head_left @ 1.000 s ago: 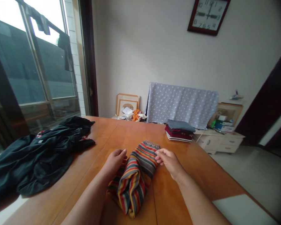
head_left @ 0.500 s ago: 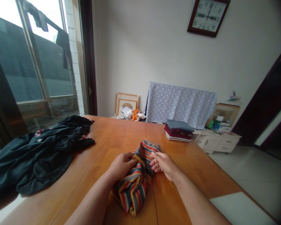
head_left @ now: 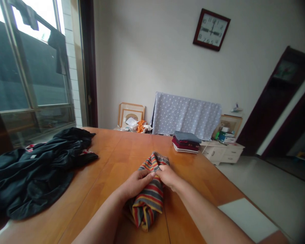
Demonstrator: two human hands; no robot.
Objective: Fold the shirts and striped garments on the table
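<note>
A striped cloth (head_left: 152, 193) in red, grey and yellow lies bunched lengthwise on the wooden table (head_left: 112, 169). My left hand (head_left: 137, 183) grips its left side near the middle, the thumb across the top. From the right, my right hand (head_left: 167, 175) pinches the fabric close to the left thumb; its lower fingers are partly hidden. The cloth's far end narrows beyond both hands, and its near end is crumpled.
Black garments (head_left: 45, 166) are spread over the table's left side. A folded clothes stack (head_left: 186, 142) sits at the far right edge. A pale sheet (head_left: 249, 217) lies near right. Behind stand a dotted cloth (head_left: 185, 113) and a white cabinet (head_left: 223, 153).
My right hand has moved in from beside the cloth and taken hold of it. My left hand has shifted slightly, and the fabric's middle is drawn together. The camera view has turned right.
</note>
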